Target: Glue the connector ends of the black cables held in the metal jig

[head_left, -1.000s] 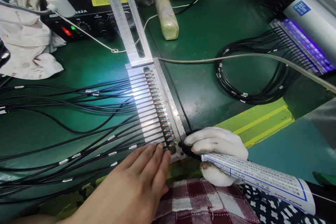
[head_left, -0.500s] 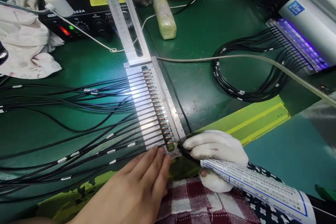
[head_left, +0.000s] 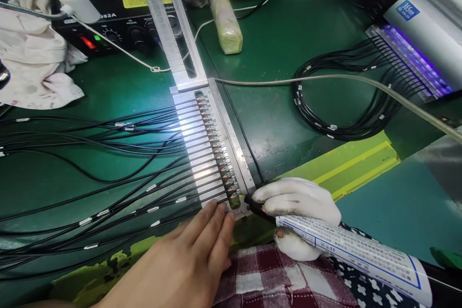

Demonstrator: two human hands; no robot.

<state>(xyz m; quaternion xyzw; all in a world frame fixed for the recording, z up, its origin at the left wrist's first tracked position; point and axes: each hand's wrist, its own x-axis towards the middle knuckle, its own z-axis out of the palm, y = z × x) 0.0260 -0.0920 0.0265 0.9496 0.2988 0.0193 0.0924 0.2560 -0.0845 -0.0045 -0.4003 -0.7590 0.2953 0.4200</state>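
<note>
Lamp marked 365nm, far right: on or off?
On. The lamp shows a violet glow along its lower edge.

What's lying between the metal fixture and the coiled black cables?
A thin black cord and a pale tube, over green tabletop, in the head view.

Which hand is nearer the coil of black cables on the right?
Right. The right hand, holding a labelled tube, is on the near side of the coil; the left hand is farther left, at the metal fixture.
</note>
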